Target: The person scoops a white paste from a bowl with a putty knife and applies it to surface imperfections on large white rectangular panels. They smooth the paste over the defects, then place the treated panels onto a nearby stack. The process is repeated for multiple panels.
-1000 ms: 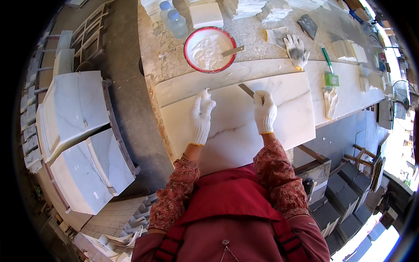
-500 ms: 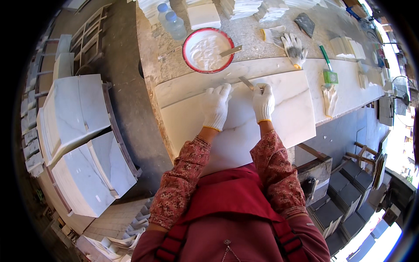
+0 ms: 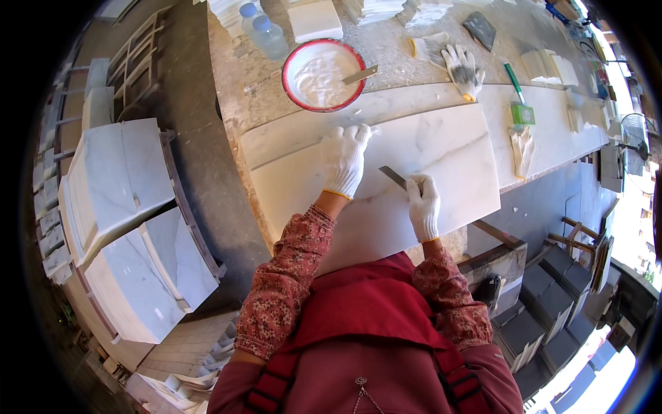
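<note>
A pale, grey-veined marble slab (image 3: 310,207) lies flat before me on the workbench. My right hand (image 3: 423,205), in a white knitted glove, is closed round one end of a narrow flat metal scraper (image 3: 393,176). The scraper's bare end points up and left over the slab's middle. My left hand (image 3: 345,160), gloved alike, is at the slab's far left part with its fingers bent. A small whitish bit shows beside its fingertips; what the fingers hold is hidden. Beyond it stands a red-rimmed bowl (image 3: 286,81) of white paste, with another flat metal blade (image 3: 360,74) leaning in it.
Two clear bottles (image 3: 270,41) with blue caps stand left of the bowl. Spare work gloves (image 3: 463,70), a dark grey slab piece (image 3: 480,31) and a green-handled tool (image 3: 514,83) lie to the right. Stacked marble slabs (image 3: 127,186) stand left of the bench.
My right hand has drawn back toward my body with the scraper, away from the slab's far edge. My left hand has hardly moved; its fingers have shifted slightly. The view has shifted a little.
</note>
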Motion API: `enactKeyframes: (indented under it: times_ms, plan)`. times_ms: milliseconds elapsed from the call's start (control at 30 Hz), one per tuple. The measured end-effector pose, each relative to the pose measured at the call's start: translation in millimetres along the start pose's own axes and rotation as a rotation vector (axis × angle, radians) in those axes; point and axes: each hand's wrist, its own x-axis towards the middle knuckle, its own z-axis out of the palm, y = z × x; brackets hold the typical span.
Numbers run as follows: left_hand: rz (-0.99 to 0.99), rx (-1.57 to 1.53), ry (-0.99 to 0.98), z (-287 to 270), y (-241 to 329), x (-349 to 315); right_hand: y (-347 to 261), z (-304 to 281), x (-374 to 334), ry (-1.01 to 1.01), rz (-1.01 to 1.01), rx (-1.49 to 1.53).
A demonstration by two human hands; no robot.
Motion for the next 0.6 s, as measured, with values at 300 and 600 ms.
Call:
enactKeyframes:
  times_ms: [300, 600]
  plan:
    - [0.002, 0.005, -0.032, 2.8, -0.5, 3.9, 5.6, 3.6, 4.4, 0.029, -0.003, -0.049]
    - [0.02, 0.003, 0.032, -6.9, 1.8, 7.5, 4.1, 5.2, 4.8, 0.021, 0.011, -0.071]
